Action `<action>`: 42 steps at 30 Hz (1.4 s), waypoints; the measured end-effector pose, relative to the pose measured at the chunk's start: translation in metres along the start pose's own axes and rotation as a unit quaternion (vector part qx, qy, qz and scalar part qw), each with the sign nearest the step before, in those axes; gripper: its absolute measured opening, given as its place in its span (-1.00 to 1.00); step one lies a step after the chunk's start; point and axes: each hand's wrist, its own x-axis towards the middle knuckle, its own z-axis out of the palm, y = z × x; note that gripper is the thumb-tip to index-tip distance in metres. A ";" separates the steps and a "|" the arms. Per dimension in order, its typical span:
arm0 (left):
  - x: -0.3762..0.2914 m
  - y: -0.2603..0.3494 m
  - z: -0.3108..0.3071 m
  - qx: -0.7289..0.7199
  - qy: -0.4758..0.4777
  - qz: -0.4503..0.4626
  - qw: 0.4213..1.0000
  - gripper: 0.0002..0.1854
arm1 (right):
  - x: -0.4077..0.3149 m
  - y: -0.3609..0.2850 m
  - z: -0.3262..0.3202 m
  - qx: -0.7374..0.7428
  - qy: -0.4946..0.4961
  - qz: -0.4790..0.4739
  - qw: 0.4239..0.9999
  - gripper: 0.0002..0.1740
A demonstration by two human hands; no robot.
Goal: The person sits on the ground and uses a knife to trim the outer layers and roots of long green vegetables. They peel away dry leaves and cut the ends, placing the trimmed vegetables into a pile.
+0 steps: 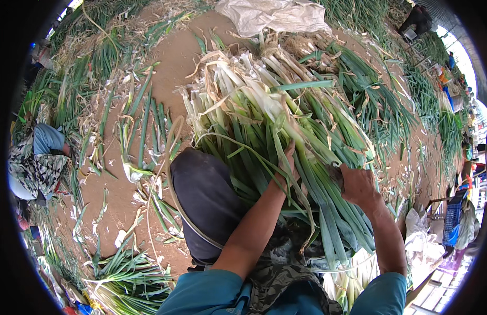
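Note:
A large pile of leeks or big green onions lies before me, white stems pointing away and green leaves towards me. My left hand reaches in under a thick stalk at the top of the pile, its fingers partly hidden by leaves. To its right my right hand is closed around a small dark tool, whose kind I cannot tell, held against the green part of the stalk. A thin pale tube or hose curves past my left knee.
A pale woven sack lies beyond the pile. Cut leaves litter the dirt floor at left. Another person sits at far left. More green onions lie at lower left, and a blue crate stands at right.

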 end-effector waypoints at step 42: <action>-0.017 0.016 0.004 -0.069 0.005 0.015 0.998 -0.29 | 0.246 -0.128 -0.092 0.071 0.041 -0.052 0.995 -0.69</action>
